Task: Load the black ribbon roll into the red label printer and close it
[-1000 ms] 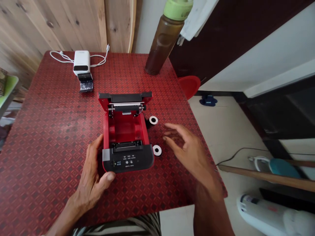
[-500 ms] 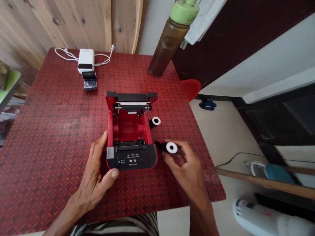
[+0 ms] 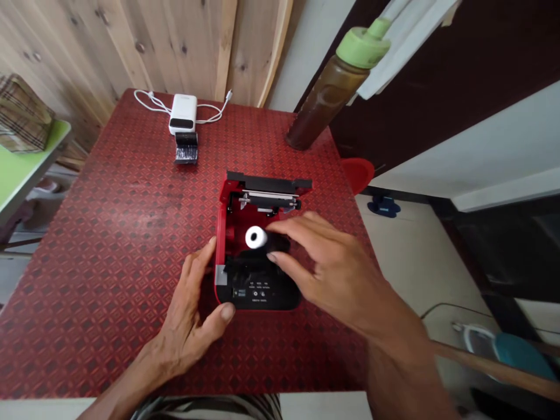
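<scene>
1. The right hand [image 3: 336, 274] pinches one black roll [image 3: 256, 237], white end showing; half a second ago it was beside the printer [image 3: 221, 233], now it is held inside the open red bay
2. The left hand [image 3: 192, 315] clasps the printer's front left corner, as before
3. One roll shows; one brown bottle [image 3: 328, 96] and one white device [image 3: 182, 114] stand farther back on the red table [image 3: 109, 233]

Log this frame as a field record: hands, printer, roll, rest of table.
left hand: grips left front corner of red printer
right hand: holds black roll, white core end showing, at the printer's open bay; seating unclear
printer lid: open, tipped back
table: red patterned top
far side: white power bank; green-capped brown bottle
</scene>
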Available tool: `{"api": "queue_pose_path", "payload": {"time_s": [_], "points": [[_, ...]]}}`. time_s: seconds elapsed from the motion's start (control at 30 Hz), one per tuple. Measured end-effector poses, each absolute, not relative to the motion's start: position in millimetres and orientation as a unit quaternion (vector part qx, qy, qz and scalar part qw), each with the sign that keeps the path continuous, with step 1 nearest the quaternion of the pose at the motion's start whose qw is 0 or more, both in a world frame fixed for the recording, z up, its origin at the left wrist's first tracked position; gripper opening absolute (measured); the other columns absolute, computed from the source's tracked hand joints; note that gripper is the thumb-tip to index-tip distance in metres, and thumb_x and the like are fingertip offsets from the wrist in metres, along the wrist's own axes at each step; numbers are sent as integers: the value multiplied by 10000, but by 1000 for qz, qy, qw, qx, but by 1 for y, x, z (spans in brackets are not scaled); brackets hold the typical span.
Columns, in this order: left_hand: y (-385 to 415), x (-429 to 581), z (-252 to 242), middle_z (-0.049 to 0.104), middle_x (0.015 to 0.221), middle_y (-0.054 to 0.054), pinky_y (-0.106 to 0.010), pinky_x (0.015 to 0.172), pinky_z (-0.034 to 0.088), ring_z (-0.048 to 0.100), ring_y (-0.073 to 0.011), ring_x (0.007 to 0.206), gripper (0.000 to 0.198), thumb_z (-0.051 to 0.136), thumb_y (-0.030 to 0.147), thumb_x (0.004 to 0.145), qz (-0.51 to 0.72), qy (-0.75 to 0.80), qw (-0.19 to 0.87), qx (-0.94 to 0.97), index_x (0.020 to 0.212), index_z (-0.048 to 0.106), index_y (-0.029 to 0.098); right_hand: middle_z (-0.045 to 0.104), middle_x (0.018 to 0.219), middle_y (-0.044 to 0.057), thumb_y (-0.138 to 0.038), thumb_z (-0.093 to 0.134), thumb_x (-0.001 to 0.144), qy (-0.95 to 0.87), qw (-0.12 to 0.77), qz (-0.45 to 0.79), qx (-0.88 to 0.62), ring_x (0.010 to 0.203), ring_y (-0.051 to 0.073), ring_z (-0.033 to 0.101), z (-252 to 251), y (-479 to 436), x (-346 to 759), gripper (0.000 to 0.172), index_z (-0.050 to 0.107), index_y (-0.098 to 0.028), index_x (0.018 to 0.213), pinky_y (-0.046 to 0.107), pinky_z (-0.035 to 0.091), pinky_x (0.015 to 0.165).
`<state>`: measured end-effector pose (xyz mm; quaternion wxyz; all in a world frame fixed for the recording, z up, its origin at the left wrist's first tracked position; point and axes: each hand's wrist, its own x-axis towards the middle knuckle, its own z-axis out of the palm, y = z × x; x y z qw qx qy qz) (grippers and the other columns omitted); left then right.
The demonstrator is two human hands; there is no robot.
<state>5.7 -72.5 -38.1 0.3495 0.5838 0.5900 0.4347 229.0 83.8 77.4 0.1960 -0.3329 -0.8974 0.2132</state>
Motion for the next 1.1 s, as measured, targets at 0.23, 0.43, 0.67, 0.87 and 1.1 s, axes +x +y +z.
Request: {"api": "queue_pose_path", "payload": {"time_s": [0.23,0.43,0.67,0.87,1.1], "points": [[-74,7,-37,333,1947,-63,-789,1440,207,335,-433,1784,845,578,528,1188,423,583,332,608,1884,98,499,879,1193,133,-25,660,1059,-909,-50,84,-406,1219,361,818,62,94,177,263,822,-185,1191,492,653,1021],[-73,8,-34,332,1940,-66,-735,1417,313,345,-431,1765,851,589,561,1177,426,588,336,600,1884,120,492,885,1172,154,-55,632,1080,-889,-133,71,-431,1062,350,847,68,102,159,278,844,-196,1193,458,631,876],[-71,9,-33,337,1931,-71,-728,1399,346,360,-427,1750,849,580,555,1183,420,586,335,606,1884,105,494,862,1283,150,-29,607,1088,-914,-20,104,-392,1256,353,798,53,95,177,289,814,-170,1233,532,595,1151],[-71,9,-35,347,1921,-70,-794,1415,253,344,-450,1750,858,599,568,1163,428,584,348,596,1875,121,521,882,1266,61,-3,568,1095,-917,139,206,-313,1158,241,830,67,84,209,372,820,-252,1206,420,688,1030],[-70,6,-36,369,1909,-66,-754,1393,337,392,-433,1721,843,610,550,1164,434,581,351,592,1871,152,525,890,1094,51,-12,685,1052,-928,134,220,-268,1059,233,803,59,90,206,281,843,-230,970,408,666,1017]]}}
